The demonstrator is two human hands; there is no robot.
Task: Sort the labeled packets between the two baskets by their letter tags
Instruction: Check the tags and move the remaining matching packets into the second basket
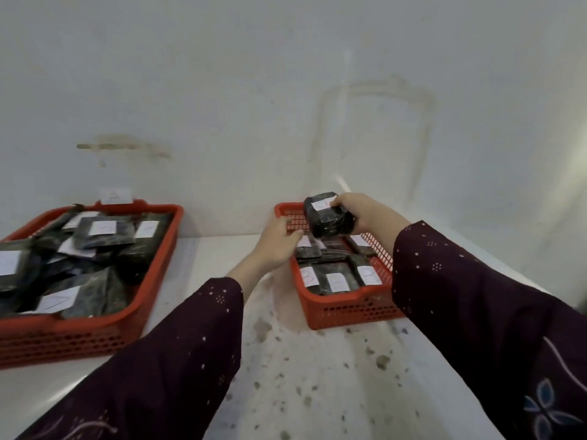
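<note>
Two red plastic baskets stand on a white speckled table. The left basket (149, 277) is heaped with several dark packets bearing white paper tags. The right basket (349, 309) holds several dark tagged packets laid in rows. My right hand (365, 214) grips a dark packet (327, 217) with a white tag, held above the far end of the right basket. My left hand (276, 246) reaches over the right basket's left rim with loosely bent fingers and holds nothing. The letters on the tags are too blurred to read.
A white wall rises right behind both baskets. A paper label (115, 195) is stuck to the wall above the left basket. Bare tabletop (286, 376) lies between the baskets and toward me. My dark patterned sleeves cover both forearms.
</note>
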